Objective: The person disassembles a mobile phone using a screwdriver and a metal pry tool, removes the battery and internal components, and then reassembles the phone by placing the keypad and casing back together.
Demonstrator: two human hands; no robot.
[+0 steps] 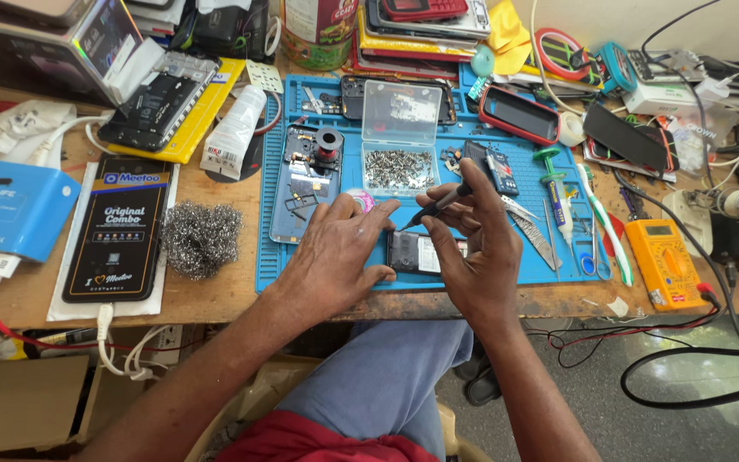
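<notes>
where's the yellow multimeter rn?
Head view, right side: the yellow multimeter lies at the wooden bench's front edge, just off the blue work mat, right of the right hand.

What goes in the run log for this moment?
left hand: steadies small phone | right hand: holds screwdriver | surface: blue mat

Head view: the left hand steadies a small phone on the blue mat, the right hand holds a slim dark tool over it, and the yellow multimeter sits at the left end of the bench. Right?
Not quite. The head view shows the yellow multimeter at the right end of the bench, beside the blue mat. The rest holds: the left hand steadies the small phone, and the right hand holds the slim dark tool over it.
</notes>
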